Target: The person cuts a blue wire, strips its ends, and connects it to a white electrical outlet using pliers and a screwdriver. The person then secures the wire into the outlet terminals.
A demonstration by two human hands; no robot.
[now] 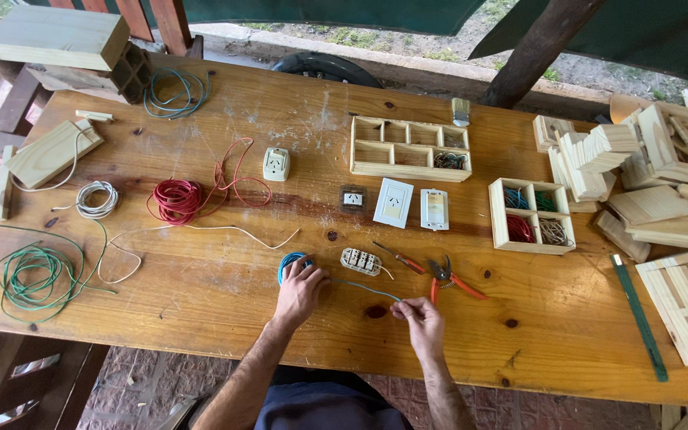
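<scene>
My left hand [300, 291] rests on a small coil of blue wire [287, 261] near the front middle of the wooden table [201, 310]. A length of that blue wire [364, 287] runs rightwards from the coil to my right hand [420, 318], which pinches its free end between the fingertips. Just beyond the stretched wire lie a pale socket module [361, 261], a small screwdriver with an orange handle [400, 259] and orange-handled cutters [449, 279].
Red [177, 199], white [95, 199] and green [29, 275] wire coils lie at the left. Wall plates [393, 202] and sockets [276, 164] sit mid-table, with compartment boxes [409, 147] behind. Wooden blocks and boxes [654, 183] crowd the right, and a green ruler [639, 314] lies there.
</scene>
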